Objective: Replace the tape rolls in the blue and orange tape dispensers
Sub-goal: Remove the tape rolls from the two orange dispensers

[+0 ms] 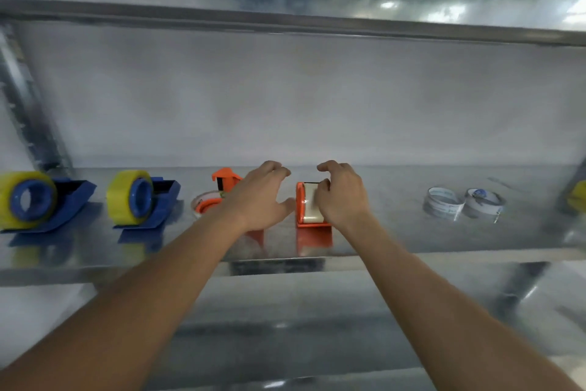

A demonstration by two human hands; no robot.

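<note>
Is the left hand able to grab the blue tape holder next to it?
Probably yes. The left hand hovers open, and only the orange dispenser stands between it and the nearer blue dispenser.

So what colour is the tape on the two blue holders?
Yellow tape, seen in the head view, on both blue dispensers.

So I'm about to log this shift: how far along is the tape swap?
Looks done: both blue dispensers carry full yellow rolls, and two empty cores lie to the right. In hand: the right hand touches the clear roll in the nearer orange dispenser; the left hand hovers open beside it. Left: the other orange dispenser behind the left hand, its state partly hidden.
</note>
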